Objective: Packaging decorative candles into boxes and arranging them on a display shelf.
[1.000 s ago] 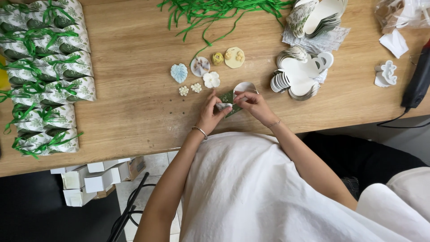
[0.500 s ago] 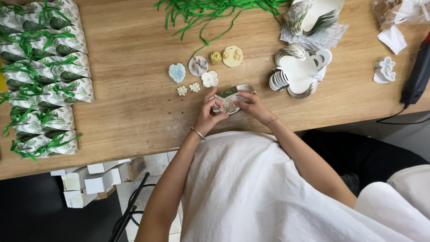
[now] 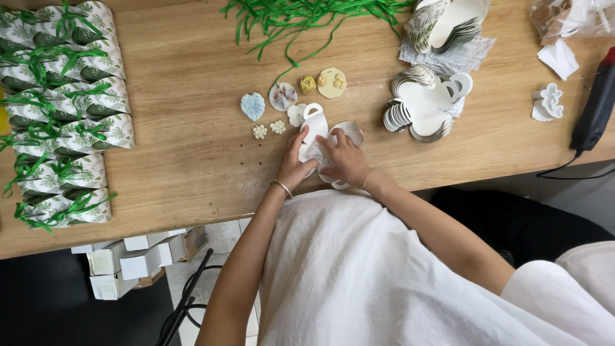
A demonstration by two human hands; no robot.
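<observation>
Head view looks down on a pale wooden worktop (image 3: pixel 192 147). Both the left hand (image 3: pixel 296 168) and the right hand (image 3: pixel 343 160) press with fingers spread on a flat white die-cut card box blank (image 3: pixel 315 125) lying at the near edge. Small leaf- and flower-shaped plaster pieces (image 3: pixel 254 106) sit just beyond it; finished leaf-print boxes tied with green ribbon (image 3: pixel 61 109) fill the left.

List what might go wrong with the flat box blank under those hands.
Both the left hand and the right hand press on the white box blank close to the table's front edge; it may slide off or crease. The small decorative pieces lie right beside it, so a sweep of the card might scatter them.
</observation>
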